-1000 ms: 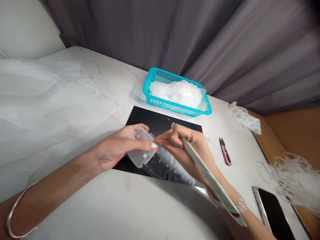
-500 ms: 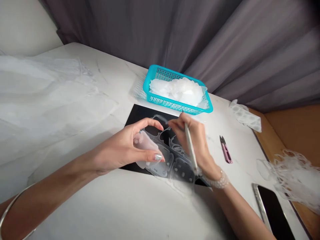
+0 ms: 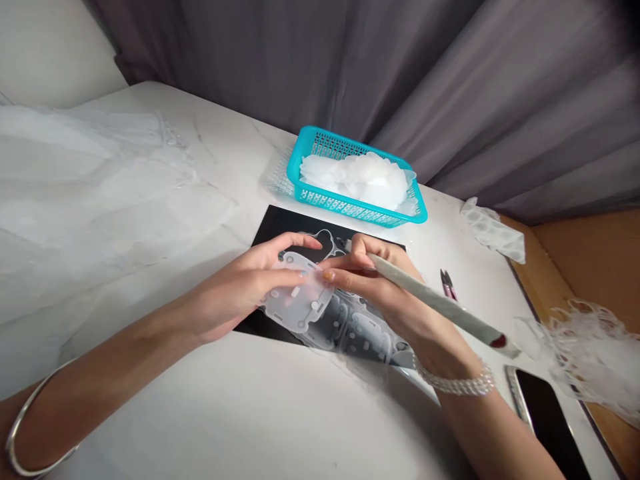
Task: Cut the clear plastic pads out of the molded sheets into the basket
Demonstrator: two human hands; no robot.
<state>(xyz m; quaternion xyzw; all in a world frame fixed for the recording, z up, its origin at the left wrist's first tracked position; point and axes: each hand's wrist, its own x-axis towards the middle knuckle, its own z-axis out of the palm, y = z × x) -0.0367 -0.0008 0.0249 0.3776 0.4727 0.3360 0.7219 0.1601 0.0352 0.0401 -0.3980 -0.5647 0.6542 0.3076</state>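
A flat translucent white plastic piece (image 3: 295, 308) with slots and small holes is pinched by my left hand (image 3: 250, 283), thumb on top. The fingertips of my right hand (image 3: 380, 273) touch the right edge of this piece. Lying across the same hand is a long, slim, pale-handled tool (image 3: 440, 303) with a dark red spot near its rear end; its working tip is hard to make out. Beneath both hands is a black mat (image 3: 273, 223), with a clear cut-out sheet (image 3: 367, 333) on it, partly covered by my hands.
A turquoise basket (image 3: 295, 170) of white translucent pieces stands behind the mat. To the right are pink-handled thread snips (image 3: 449, 285), a phone (image 3: 547, 420), a crumpled perforated sheet (image 3: 495, 230) and a heap of stringy clear offcuts (image 3: 595, 360). Sheer white plastic (image 3: 90, 200) covers the left side.
My right hand has turned, so the tool now points back over the wrist, and its fingers have met the plastic piece. My left hand has flattened the piece, turning its face up.
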